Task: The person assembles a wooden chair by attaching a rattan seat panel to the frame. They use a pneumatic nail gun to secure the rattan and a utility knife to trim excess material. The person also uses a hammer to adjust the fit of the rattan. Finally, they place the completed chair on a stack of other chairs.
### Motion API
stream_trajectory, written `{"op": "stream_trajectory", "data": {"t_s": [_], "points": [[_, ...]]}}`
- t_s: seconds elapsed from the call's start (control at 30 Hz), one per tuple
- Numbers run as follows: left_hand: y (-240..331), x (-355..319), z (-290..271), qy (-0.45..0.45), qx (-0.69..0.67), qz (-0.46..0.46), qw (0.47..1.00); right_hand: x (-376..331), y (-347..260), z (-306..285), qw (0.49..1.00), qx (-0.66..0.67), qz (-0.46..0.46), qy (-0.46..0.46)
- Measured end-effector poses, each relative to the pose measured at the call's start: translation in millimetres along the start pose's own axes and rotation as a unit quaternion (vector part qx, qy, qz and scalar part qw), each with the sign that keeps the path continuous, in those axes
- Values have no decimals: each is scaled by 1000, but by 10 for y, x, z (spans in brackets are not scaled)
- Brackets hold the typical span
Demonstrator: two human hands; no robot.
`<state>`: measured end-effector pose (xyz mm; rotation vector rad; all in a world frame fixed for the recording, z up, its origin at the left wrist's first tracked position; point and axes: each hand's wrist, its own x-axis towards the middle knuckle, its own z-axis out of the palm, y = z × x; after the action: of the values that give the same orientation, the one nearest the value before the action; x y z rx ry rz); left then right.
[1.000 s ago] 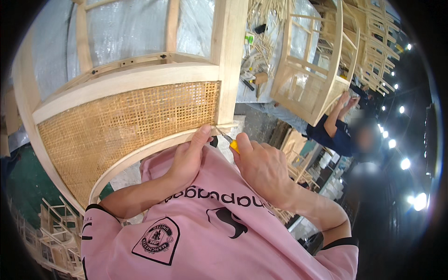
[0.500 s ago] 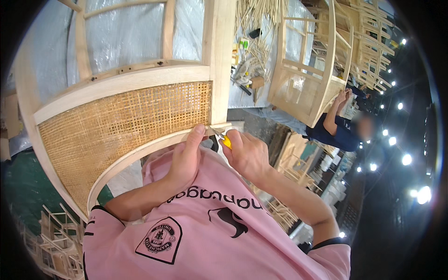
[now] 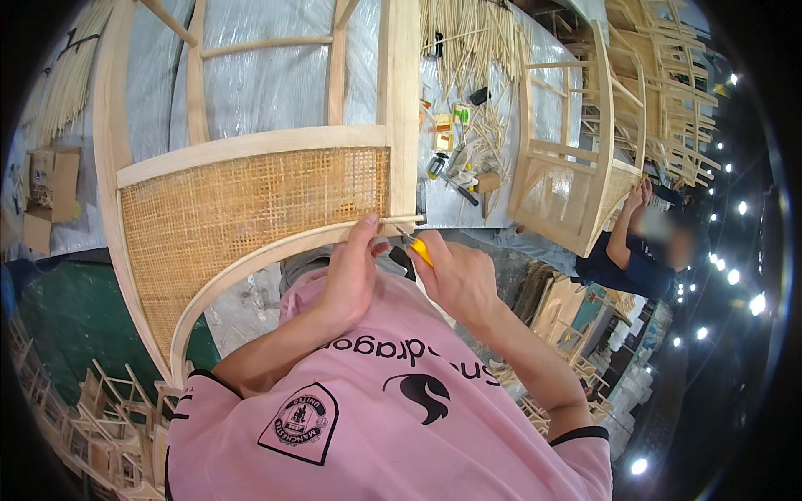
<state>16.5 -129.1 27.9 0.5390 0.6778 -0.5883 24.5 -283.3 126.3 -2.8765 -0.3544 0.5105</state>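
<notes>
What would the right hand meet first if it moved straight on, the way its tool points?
Probably the chair frame: the right hand aims its yellow-handled tool up-left at the corner by the cane panel, beside the left hand.

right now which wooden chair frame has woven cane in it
The near frame under both hands; its lower panel is cane-filled. The far frame stands open.
</notes>
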Motion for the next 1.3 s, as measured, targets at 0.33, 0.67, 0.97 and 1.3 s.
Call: {"op": "stream_trajectory", "data": {"t_s": [0.33,0.67,0.97,1.3], "points": [[23,-8,16,15,14,-26,999,91,-146,-259,995,-38,38,-85],[119,-101,-11,34,15,-127,991,360,-296,-537,959,-83,85,-258],[240,-111,-67,-28,96,-155,983,424,-256,-467,957,-69,63,-276],[-39,-26,50,47,-15,-41,998,42,131,355,1000,19,6,19]]}}
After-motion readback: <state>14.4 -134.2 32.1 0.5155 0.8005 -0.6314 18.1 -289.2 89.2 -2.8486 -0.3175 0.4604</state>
